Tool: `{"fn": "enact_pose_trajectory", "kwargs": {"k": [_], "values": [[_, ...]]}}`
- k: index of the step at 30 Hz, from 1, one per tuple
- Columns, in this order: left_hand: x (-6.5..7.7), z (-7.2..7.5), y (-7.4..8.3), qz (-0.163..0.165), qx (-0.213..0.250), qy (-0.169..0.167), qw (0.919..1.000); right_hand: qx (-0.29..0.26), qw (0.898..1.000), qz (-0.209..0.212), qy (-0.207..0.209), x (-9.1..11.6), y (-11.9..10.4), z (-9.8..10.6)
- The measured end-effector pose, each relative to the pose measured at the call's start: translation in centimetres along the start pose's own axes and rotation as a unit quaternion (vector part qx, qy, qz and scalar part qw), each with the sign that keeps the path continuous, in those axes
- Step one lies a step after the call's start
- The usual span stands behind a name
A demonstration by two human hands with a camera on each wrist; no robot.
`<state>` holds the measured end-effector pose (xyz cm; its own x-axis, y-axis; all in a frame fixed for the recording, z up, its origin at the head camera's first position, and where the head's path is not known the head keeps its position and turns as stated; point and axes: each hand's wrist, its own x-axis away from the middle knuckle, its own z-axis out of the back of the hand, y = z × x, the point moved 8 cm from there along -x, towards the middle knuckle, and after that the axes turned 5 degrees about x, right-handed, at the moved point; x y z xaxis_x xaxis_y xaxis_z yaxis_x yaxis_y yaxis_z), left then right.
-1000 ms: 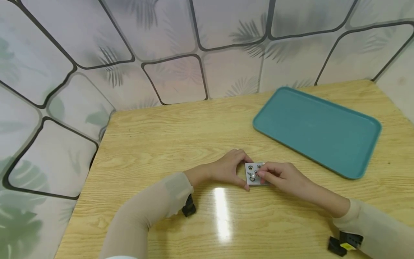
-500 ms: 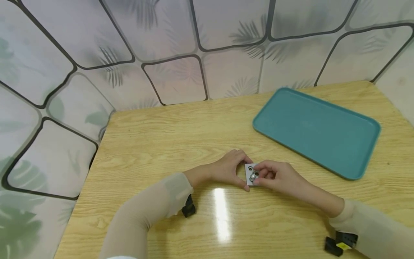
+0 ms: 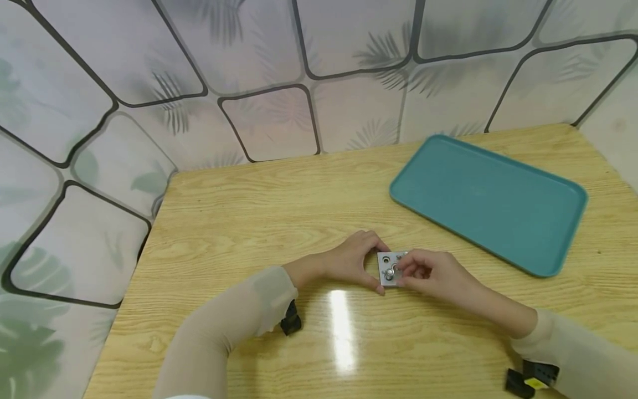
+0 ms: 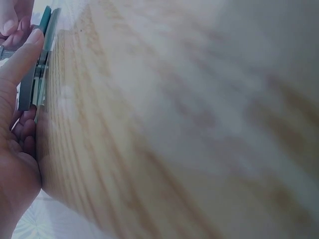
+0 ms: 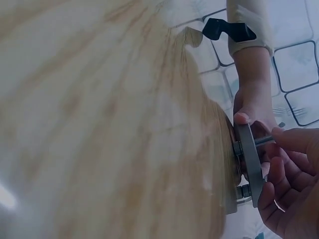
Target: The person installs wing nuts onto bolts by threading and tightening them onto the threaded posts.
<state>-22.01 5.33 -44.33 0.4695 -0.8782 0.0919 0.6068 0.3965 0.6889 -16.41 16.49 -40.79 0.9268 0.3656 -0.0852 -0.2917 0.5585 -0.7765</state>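
A person's bare left hand and right hand, close-fitting beige sleeves, black blocky wrist devices, yellow label on the right one.

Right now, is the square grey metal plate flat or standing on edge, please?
Flat: in the head view, the plate shows its holed face upward.

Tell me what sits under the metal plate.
In the right wrist view, two stubby dark fittings, perhaps bolt heads, show between the metal plate and the wooden table. The rest of the plate's underside is hidden.
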Motion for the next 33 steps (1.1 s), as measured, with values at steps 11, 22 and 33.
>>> {"fn": "enact_pose_trajectory", "kwargs": {"k": [11, 22, 33], "values": [[-0.1, 0.0, -0.1, 0.001, 0.001, 0.002, 1.0000, 0.010, 1.000, 0.005, 0.001, 0.0, 0.0, 0.1], [0.0, -0.1, -0.1, 0.003, 0.002, -0.004, 1.0000, -0.013, 1.000, -0.012, -0.021, -0.7, 0.1, -0.8], [-0.1, -0.1, -0.1, 0.003, 0.003, -0.001, 1.0000, 0.011, 1.000, -0.002, -0.004, -0.4, -0.1, -0.3]]}}
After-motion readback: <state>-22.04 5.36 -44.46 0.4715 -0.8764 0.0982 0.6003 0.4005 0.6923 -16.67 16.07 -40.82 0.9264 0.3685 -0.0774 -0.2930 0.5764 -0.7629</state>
